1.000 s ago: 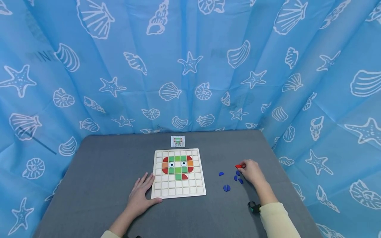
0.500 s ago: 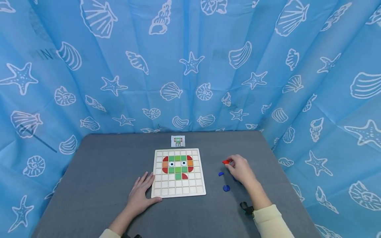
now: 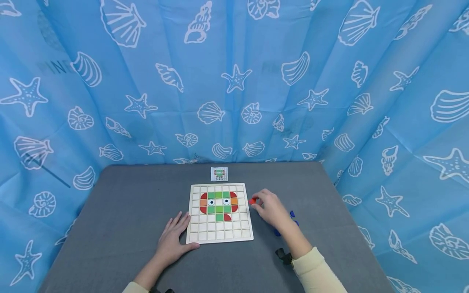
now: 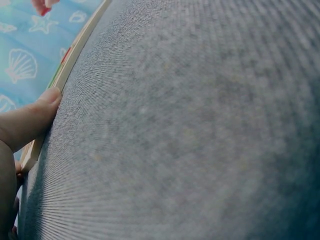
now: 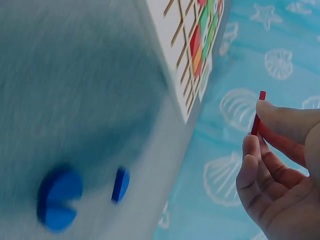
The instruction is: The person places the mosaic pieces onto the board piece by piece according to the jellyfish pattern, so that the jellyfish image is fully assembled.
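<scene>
Two bare hands flank a pale gridded board [image 3: 237, 226] on a grey table [image 3: 146, 195]. At the board's 8 o'clock corner, the left hand [image 3: 174, 240] lies with fingers extended, grasping nothing, its thumb [image 4: 37, 115] against the near edge. Just off the board between 2 and 3 o'clock, the right hand [image 3: 270, 208] pinches a red piece [image 3: 252, 201] between thumb and fingers. Farther out, near 3 o'clock, blue half-rounds [image 3: 292, 213] lie beside the right forearm [image 3: 294, 240]. Red, orange and green tiles [image 3: 219, 209] surround two eye tiles [image 3: 211, 202] on the board. A small printed card [image 3: 219, 174] at 12 o'clock shows a similar coloured pattern. Up at 10 o'clock, faint letters [image 3: 60, 67] on the blue shell-print curtain [image 3: 234, 122] read "PIN", the rest unclear.
</scene>
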Motion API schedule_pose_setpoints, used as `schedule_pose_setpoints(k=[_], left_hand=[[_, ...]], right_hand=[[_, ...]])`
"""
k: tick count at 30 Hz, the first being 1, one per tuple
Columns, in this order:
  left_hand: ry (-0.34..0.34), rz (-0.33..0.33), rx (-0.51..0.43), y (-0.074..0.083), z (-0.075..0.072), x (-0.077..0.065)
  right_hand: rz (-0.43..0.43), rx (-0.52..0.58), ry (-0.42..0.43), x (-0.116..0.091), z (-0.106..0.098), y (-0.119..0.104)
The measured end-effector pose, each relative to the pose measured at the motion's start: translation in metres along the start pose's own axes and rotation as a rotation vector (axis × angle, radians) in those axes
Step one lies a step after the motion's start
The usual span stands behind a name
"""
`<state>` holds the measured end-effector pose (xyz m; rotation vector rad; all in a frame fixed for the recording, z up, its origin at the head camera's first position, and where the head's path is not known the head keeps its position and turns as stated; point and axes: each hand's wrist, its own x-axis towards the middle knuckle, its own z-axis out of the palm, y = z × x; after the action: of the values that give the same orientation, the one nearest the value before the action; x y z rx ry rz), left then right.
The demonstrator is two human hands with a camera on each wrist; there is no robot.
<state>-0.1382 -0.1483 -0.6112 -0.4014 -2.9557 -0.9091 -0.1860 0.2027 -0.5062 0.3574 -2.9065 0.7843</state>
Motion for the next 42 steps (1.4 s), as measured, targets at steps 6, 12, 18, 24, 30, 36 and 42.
schedule_pose_setpoints(k=[6,12,18,24,30,36,42], left_hand=[[-0.002,0.001,0.008,-0.001,-0.001,0.0],[0.0,-0.002,0.002,0.0,-0.001,0.001],[-0.02,-0.016,-0.011,0.001,0.002,0.003],[0.022,0.024,-0.001,-0.002,0.003,0.003],[0.05,0.045,0.0,-0.003,0.002,0.0],[0.014,0.026,-0.003,-0.004,0.001,0.0],[0.013,0.025,0.001,-0.005,0.001,0.0]], right_hand=[[-0.078,-0.015,-0.045,0.002,0.016,-0.023],[-0.143,-0.027,-0.095,0.004,0.033,-0.043],[-0.18,-0.041,-0.144,0.009,0.05,-0.056],[-0.181,-0.061,-0.205,0.017,0.073,-0.071],[-0.182,-0.134,-0.261,0.023,0.091,-0.077],[-0.189,-0.155,-0.287,0.025,0.095,-0.08],[-0.185,-0.17,-0.298,0.024,0.096,-0.082]])
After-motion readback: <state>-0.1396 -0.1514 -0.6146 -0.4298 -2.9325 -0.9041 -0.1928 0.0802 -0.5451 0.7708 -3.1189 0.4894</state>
